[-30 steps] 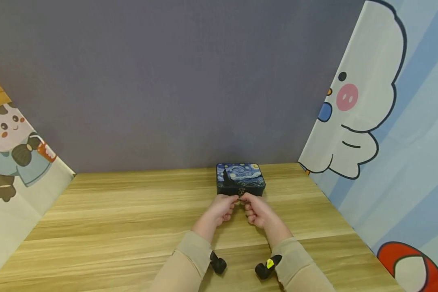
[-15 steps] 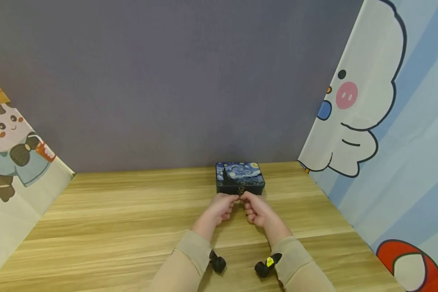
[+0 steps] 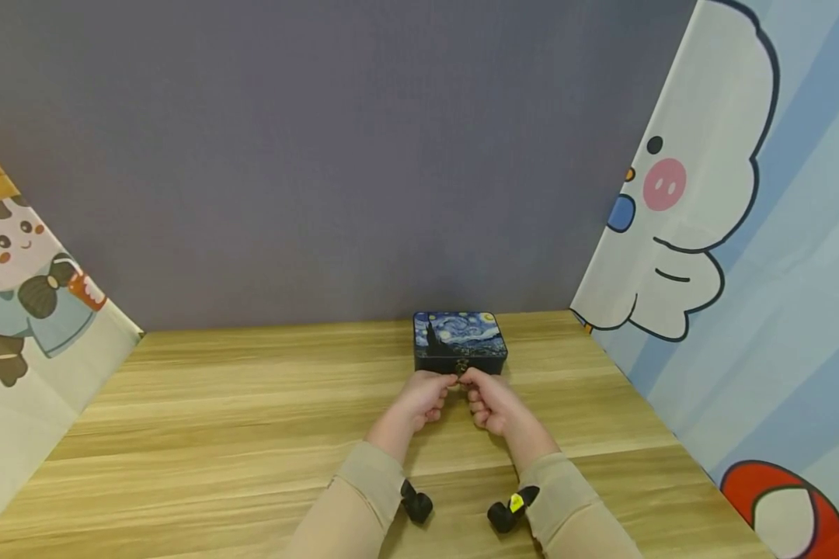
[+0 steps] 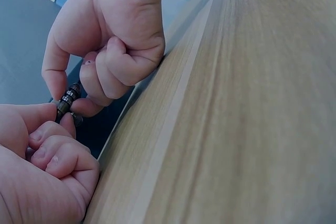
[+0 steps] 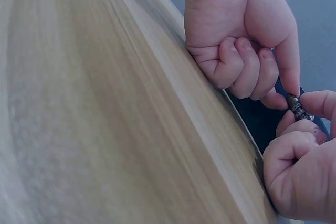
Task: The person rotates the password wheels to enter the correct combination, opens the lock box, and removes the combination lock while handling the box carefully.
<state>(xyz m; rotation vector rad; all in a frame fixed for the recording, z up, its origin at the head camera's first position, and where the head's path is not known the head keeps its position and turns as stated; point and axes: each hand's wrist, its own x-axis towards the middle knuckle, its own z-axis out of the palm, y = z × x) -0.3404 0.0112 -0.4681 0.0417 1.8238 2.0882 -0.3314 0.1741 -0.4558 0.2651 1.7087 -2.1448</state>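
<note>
Far left of the tin box [image 3: 461,335]: printed panel [image 3: 35,272], cartoon animal holding a drink. Behind the box, plain gray backdrop [image 3: 287,155]. Under the box and well out to its left, wood-grain table [image 3: 252,404]. Near side of the box, left: beige left sleeve [image 3: 353,497], black wrist device [image 3: 416,503] at its cuff. Left hand [image 3: 422,398] just in front of the box, left of its clasp [image 3: 463,365]; thumb and index pinch one end of a dark ringed lock [image 4: 69,97], other fingers curled into palm. Lock is at the box's front, low, by the clasp; whether it's hooked on, can't tell. Box lid is down, blue swirly night-sky print on top, dark sides. Right hand [image 3: 491,401] just in front of the box, right of the clasp, thumb and index pinching the lock's other end, other fingers curled. Nearer than the box, right: second black device [image 3: 509,512] with yellow mark, then right sleeve [image 3: 580,505]. Far right of the box: blue-striped panel [image 3: 776,310], white cartoon figure.
</note>
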